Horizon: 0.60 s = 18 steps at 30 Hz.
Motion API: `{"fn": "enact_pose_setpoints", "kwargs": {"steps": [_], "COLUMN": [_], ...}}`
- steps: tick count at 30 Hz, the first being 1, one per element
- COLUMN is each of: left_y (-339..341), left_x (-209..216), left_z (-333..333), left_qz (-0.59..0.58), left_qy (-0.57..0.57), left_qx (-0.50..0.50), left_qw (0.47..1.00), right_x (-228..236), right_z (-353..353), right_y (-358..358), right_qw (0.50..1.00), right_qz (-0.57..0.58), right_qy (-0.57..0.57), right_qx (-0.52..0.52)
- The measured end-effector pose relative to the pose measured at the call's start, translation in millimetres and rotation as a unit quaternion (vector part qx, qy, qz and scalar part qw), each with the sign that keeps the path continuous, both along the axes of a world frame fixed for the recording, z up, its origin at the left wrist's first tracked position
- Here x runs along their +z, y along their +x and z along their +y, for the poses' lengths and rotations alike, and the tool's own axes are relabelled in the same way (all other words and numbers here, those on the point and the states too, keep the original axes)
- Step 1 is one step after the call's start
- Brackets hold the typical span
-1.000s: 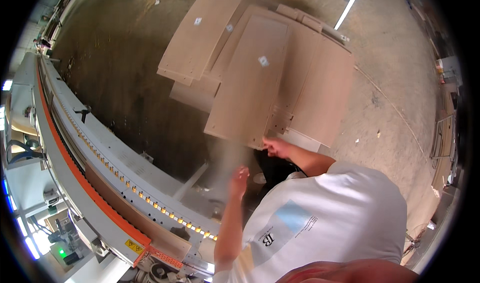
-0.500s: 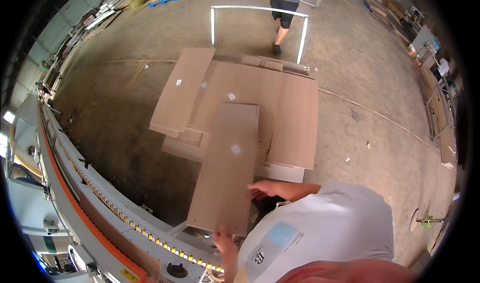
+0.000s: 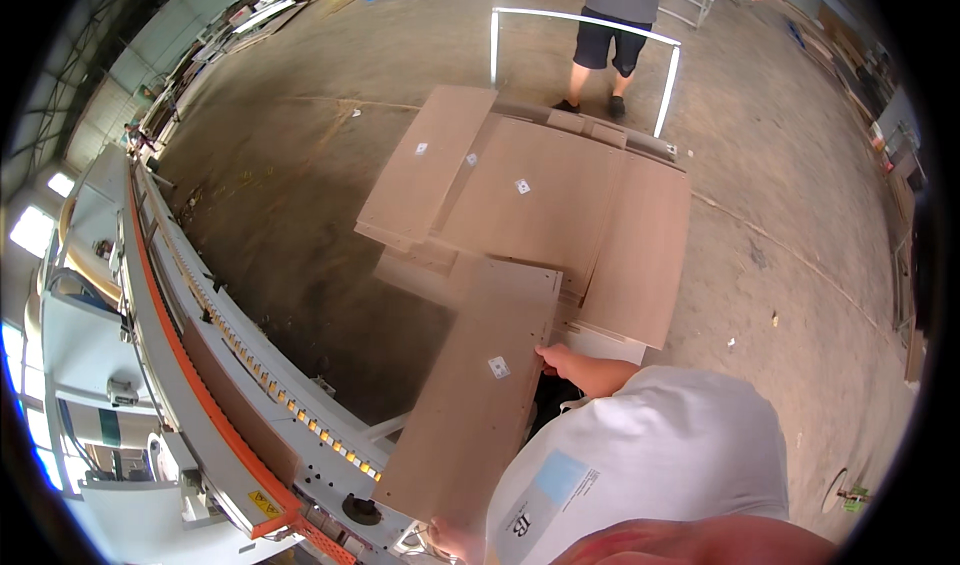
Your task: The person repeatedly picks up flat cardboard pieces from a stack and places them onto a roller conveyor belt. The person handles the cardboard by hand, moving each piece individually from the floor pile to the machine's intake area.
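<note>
A long brown wood panel (image 3: pixel 465 415), with a small white label and drilled holes, slants in front of my body. My right hand (image 3: pixel 562 359) grips its right edge, with the thumb on top and the other fingers mostly hidden. At the near end, my left hand (image 3: pixel 452 539) holds the panel's lower edge; it is slightly blurred and its fingers are partly covered. The panel's far end overlaps the near side of a stack of similar panels (image 3: pixel 540 200), several of them labelled.
To the left runs a long machine with an orange rail (image 3: pixel 190 380) and a row of yellow-and-white blocks (image 3: pixel 290 402). A white metal frame (image 3: pixel 590 25) rises behind the stack. Beyond it a person (image 3: pixel 617 25) in dark shorts stands with arms out.
Both hands have drawn the held panel nearer to me and away from the stack. The view has swung left, and the other person has come closer to the metal frame.
</note>
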<state>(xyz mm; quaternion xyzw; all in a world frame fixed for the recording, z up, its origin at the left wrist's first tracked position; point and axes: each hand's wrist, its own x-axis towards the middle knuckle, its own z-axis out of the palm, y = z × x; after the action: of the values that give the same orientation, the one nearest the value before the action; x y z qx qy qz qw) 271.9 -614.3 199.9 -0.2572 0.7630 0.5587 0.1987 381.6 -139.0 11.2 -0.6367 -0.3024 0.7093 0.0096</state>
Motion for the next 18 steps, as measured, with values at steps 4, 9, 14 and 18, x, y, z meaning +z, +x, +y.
{"fn": "enact_pose_setpoints", "kwargs": {"steps": [4,9,14,18], "left_y": [19,47,91,153], "left_x": [-5,-13,-23,-41], "left_z": [-20,-48,-94,-164], "left_qz": [0.009,0.013,0.025,0.028], "left_qy": [-0.01,-0.019,-0.024,-0.034], "left_qx": [0.054,0.118,0.199,0.273], "left_qw": [0.998,0.993,0.979,0.961], "right_x": [25,76,132,157], "right_z": [-6,-20,-63,-91], "right_y": [2,-15,-57,-75], "right_qw": [0.996,0.976,0.932,0.857], "right_qz": [0.073,0.146,0.232,0.255], "right_qy": [-0.003,-0.005,0.006,0.004], "right_qx": [0.049,0.16,0.277,0.447]}}
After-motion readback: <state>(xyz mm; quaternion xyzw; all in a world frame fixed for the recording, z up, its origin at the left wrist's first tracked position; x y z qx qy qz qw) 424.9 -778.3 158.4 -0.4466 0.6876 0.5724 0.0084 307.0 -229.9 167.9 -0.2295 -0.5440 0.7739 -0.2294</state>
